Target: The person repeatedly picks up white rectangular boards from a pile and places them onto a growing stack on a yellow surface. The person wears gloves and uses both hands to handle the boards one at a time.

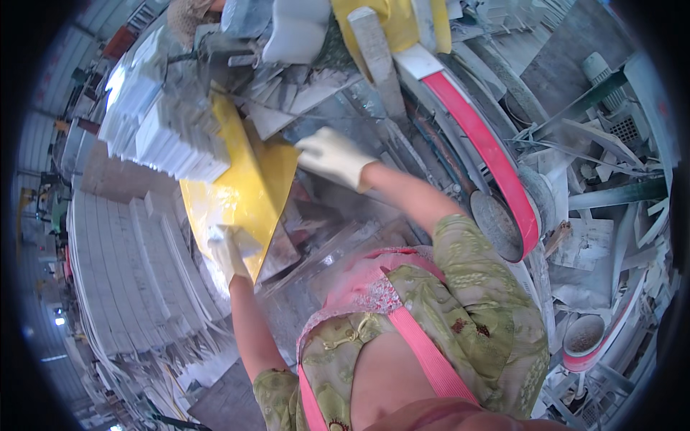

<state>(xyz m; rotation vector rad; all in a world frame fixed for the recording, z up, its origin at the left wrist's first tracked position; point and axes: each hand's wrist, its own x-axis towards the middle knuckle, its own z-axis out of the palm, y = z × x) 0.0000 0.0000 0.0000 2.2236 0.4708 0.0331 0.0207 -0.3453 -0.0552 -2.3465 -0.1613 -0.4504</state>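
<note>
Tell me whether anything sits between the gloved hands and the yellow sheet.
Nothing visible does. The left hand already grips the lower edge of the yellow sheet, and the right hand holds its upper right corner. A stack of white tiles overlaps the sheet's upper left.

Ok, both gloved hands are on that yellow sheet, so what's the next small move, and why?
Probably ease the yellow sheet toward the body. The left hand grips its near edge, the right hand its far corner, and the stack of white tiles lies against its left side, so a slow pull looks safest.
</note>
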